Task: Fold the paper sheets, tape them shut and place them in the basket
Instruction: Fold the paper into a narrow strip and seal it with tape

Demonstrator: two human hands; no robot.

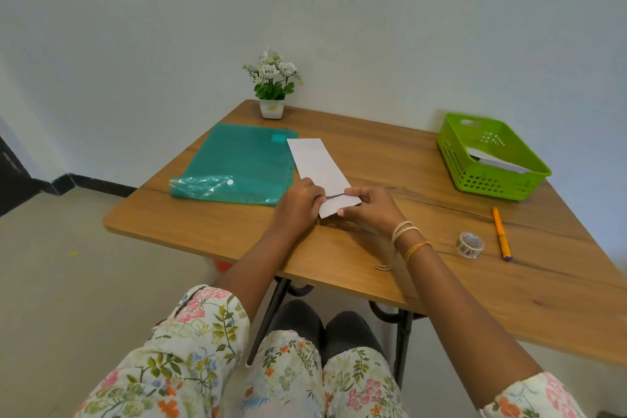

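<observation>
A: Item one, progress?

B: Basket [451, 159], green, at the desk's [373, 248] far right. It held at least one white folded sheet [492, 161]; so part of the job looked done. How many lay in it, could not tell.

A: Item two, work in hand?

B: Paper [319, 163], white, a long narrow strip, already folded lengthwise by the look of it. It lay mid-desk, far end overlapping the teal folder [230, 163]. The near end was being turned up and over. No tape seen on it.

A: Left to do?

B: Finish the crease, tape it, put it in the basket. Tape [470, 244] sat well right of the hands, beside a pen [500, 234], untouched.

A: Item three, hands?

B: Left hand [298, 202], knuckles up, fingers curled onto the paper's near left edge, gripping it. Right hand [368, 209] pinched the turned-up flap between thumb and fingers. Both forearms reached forward over the desk's near edge, wrists close together.
</observation>
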